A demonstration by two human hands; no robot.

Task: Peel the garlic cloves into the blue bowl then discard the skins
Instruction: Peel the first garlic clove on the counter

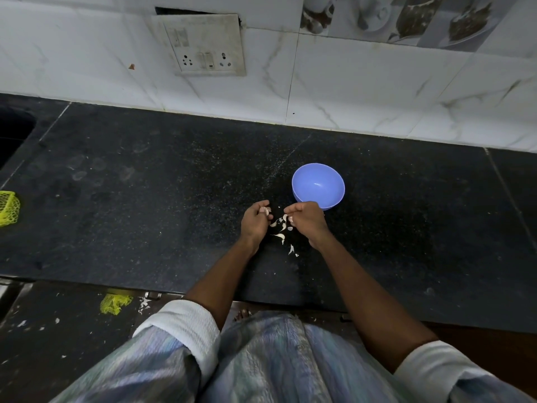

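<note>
The blue bowl (318, 186) sits on the dark tabletop (145, 199) just beyond and slightly right of the right hand (306, 221), whose knuckles overlap its near rim in this view. So the right hand is the nearer one for dropping a peeled clove in: a short reach forward. The bowl looks empty from here.

Both hands are held close together above the tabletop. The left hand (255, 219) has its fingers curled around a garlic clove (265, 210), pale at the fingertips. The right hand is also curled, pinching something pale at its fingertips, probably a strip of skin, though it is too small to be sure.

Loose skins (281, 228) lie scattered on the tabletop between and just below the hands, trailing toward the person. Peeling seems to be at an early stage.
</note>
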